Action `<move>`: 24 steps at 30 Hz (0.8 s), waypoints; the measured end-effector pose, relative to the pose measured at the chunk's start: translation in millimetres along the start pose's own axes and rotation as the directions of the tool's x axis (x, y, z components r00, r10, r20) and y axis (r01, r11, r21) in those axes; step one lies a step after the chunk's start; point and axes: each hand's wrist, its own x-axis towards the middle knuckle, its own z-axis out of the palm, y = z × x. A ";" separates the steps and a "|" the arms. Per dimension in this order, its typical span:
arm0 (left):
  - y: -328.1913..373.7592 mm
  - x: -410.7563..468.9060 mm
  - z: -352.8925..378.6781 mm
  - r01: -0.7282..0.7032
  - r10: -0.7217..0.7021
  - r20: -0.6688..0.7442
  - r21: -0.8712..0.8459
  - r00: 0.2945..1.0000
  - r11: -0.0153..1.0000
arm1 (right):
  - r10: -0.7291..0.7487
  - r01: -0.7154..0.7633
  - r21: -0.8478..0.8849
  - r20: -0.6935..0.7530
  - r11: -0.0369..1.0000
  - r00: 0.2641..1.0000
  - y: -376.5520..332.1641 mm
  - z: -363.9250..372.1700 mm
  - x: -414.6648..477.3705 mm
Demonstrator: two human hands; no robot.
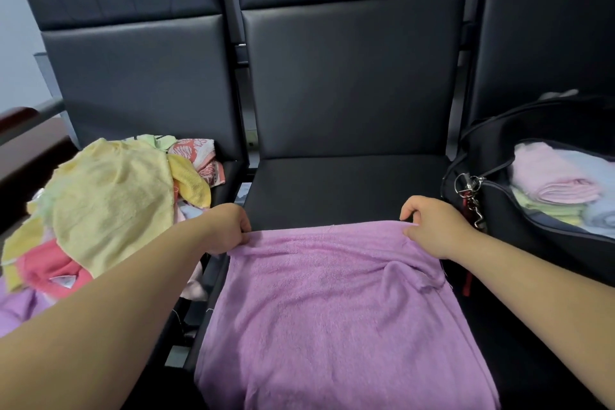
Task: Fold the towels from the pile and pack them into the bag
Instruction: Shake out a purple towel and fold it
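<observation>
Purple towel [332,296] runs offscreen; left hand [229,227], right hand [430,226] pinch corners.

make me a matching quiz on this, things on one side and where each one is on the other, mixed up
Things
1 purple towel
2 yellow towel
3 pink towel
4 bag

Places
A folded inside the bag
B on the right seat
C on top of the pile
D on the middle seat, pinched by the left hand and right hand

Pairs: 1-D, 2-C, 3-A, 4-B
</observation>
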 end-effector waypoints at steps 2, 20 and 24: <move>3.6 -4.2 0.1 0.006 -0.006 -0.022 -0.011 1.000 1.000 | -0.014 0.015 0.024 -0.032 1.000 0.999 2.3 2.8 -3.1; -6.7 -48.3 6.0 -0.184 -0.175 -0.477 -0.614 0.861 0.768 | 0.060 0.044 0.513 -0.185 0.857 0.981 -14.3 -22.5 -34.6; -5.2 -50.9 -18.5 -0.159 -0.167 -0.463 -0.585 0.870 0.795 | 0.066 0.042 0.500 -0.196 0.865 0.978 -33.0 -55.0 -28.9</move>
